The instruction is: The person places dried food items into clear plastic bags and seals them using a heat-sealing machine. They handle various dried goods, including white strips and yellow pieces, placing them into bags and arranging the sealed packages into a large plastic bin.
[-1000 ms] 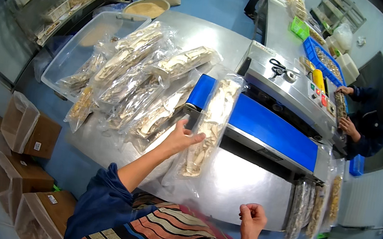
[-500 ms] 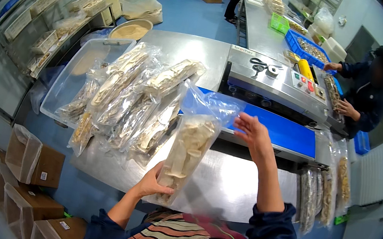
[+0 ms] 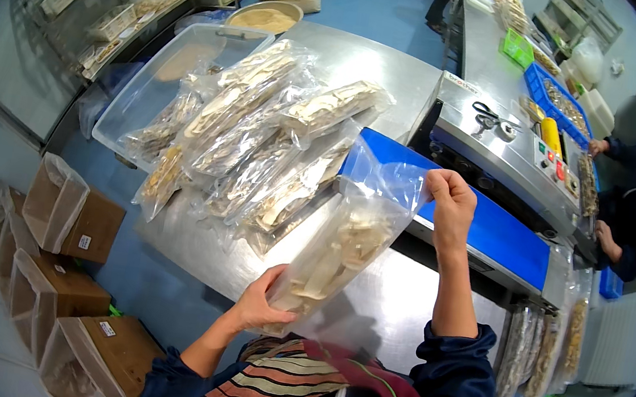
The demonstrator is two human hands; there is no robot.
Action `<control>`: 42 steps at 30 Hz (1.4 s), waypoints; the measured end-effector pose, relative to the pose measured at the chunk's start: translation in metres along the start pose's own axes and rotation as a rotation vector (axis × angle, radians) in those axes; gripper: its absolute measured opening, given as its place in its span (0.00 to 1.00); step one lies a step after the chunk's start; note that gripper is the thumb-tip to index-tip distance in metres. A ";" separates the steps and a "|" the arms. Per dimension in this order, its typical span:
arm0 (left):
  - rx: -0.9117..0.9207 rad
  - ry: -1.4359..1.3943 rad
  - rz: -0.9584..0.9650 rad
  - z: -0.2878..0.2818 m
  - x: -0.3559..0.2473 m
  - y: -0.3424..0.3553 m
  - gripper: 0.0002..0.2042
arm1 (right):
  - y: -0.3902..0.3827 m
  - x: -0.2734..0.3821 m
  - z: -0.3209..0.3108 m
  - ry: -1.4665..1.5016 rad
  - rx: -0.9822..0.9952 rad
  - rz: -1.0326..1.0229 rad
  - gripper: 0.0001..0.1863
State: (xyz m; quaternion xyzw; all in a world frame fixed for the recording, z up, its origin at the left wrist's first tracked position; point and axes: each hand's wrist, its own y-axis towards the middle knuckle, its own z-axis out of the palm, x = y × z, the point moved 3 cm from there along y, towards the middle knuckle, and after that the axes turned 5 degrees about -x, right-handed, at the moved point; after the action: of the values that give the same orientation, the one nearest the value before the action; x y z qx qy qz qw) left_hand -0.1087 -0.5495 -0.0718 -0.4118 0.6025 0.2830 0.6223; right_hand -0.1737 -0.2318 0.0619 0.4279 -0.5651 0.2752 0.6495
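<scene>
A long clear bag of pale dried slices (image 3: pixel 333 262) is held tilted over the steel table (image 3: pixel 429 303). My left hand (image 3: pixel 261 300) is closed around its lower end, near my apron. My right hand (image 3: pixel 452 201) pinches the top corner of the bag's empty upper part, over the blue conveyor belt (image 3: pixel 500 236). Left of the belt lies a pile of similar filled bags (image 3: pixel 247 124), partly over a clear plastic tub (image 3: pixel 122 118).
A steel sealing machine (image 3: pixel 470 155) with scissors (image 3: pixel 488 117) stands behind the belt. A co-worker (image 3: pixel 633 210) works at the right. Filled bags (image 3: pixel 524 349) hang at the right edge. Cardboard boxes (image 3: pixel 87 223) stand on the floor left, below shelving (image 3: pixel 132 18). Another person (image 3: pixel 443 5) stands at the back.
Over the last second my hands picked the bag up from the belt and angled it. My right hand rose from low beside the table and closed on the top corner.
</scene>
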 end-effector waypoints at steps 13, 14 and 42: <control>0.096 0.132 -0.096 0.003 -0.017 -0.007 0.41 | 0.017 0.051 -0.040 -0.417 0.303 -0.229 0.02; 0.105 0.161 -0.132 0.000 -0.025 -0.006 0.42 | 0.021 0.050 -0.059 -0.450 0.113 -0.272 0.03; 0.156 0.372 0.293 0.263 -0.008 0.142 0.11 | -0.308 -0.043 -0.416 -1.288 -0.571 0.473 0.35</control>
State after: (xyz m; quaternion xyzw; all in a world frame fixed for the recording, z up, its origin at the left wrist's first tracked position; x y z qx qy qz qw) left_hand -0.0941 -0.2523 -0.1050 -0.3158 0.7800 0.2420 0.4831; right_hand 0.2840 -0.0142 -0.0536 0.1859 -0.9606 -0.0554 0.1988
